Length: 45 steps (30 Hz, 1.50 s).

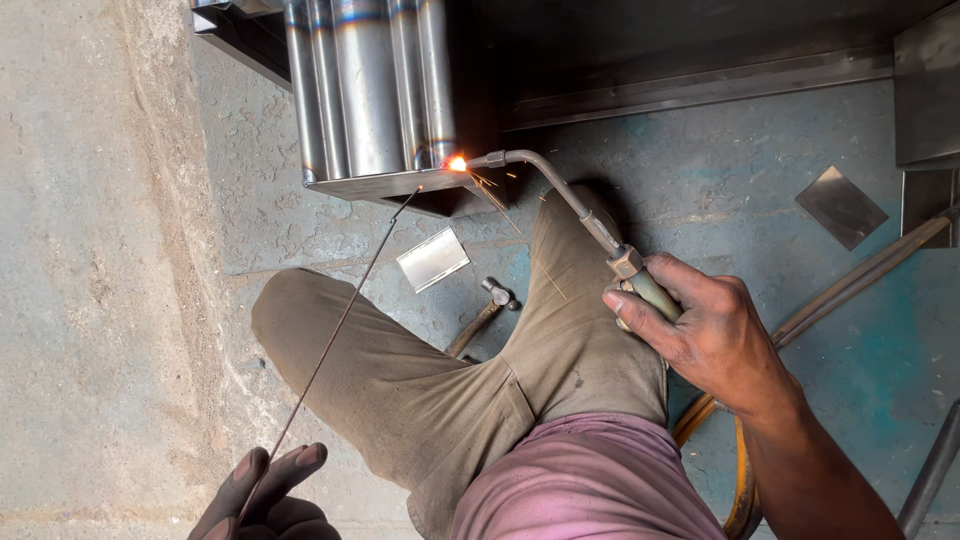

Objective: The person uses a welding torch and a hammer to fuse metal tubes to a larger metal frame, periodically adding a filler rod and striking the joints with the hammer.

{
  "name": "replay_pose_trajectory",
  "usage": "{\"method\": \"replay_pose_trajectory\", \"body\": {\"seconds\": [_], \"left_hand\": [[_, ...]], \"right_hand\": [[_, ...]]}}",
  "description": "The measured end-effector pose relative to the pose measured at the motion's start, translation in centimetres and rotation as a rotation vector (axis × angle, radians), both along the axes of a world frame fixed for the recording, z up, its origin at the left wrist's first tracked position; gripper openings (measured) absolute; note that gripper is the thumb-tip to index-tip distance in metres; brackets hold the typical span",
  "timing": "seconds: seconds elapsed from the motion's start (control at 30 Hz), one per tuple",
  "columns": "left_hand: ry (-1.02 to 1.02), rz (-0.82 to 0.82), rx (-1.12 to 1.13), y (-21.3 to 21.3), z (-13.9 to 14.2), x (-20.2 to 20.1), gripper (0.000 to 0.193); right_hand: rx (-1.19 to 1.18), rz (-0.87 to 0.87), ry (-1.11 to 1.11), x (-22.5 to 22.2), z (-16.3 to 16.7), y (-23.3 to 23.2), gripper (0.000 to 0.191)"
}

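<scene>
Torch (pixel 570 200) is gripped by its handle in the right hand (pixel 710 335), its bent tip held at the glowing joint of the steel tubes (pixel 370 90) (sparks fly), while a filler rod (pixel 340 320), pinched in the left hand (pixel 265 495), is angled toward the flame.

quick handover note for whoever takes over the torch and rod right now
Right hand: gripping the torch, flame tip at the bottom edge of the steel tube piece, sparks flying.
Left hand: fingers pinch the filler rod, its far end near the flame.
Hammer and a small steel plate lie on the floor by the knees.
Done: joint heated and glowing. Left: extent of the seam can't be told.
</scene>
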<state>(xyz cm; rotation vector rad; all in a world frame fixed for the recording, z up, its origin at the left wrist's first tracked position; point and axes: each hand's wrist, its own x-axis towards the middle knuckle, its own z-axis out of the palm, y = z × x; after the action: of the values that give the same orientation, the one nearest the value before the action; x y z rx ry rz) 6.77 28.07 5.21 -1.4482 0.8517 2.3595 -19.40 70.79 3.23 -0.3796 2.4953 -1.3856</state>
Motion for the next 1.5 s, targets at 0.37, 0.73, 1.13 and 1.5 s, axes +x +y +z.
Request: {"method": "replay_pose_trajectory", "body": {"seconds": [0.37,0.73,1.13,1.5], "left_hand": [[0.982,-0.383,-0.889,8.1,3.9,-4.8,0.033],[1.686,-0.616,-1.891,26.0,8.4,-3.6,0.016],[0.837,0.346,-1.409,17.2,10.5,0.2,0.021],[-0.026,0.326,-0.805,8.9,-6.3,-11.0,0.036]], "right_hand": [[0.0,-0.101,-0.056,-1.5,-0.1,-0.4,0.026],[-0.03,-0.117,-0.422,3.3,-1.2,-1.5,0.029],[-0.037,-0.319,-0.304,4.3,3.5,7.0,0.03],[0.042,-0.214,-0.329,1.2,2.2,13.9,0.031]]}}
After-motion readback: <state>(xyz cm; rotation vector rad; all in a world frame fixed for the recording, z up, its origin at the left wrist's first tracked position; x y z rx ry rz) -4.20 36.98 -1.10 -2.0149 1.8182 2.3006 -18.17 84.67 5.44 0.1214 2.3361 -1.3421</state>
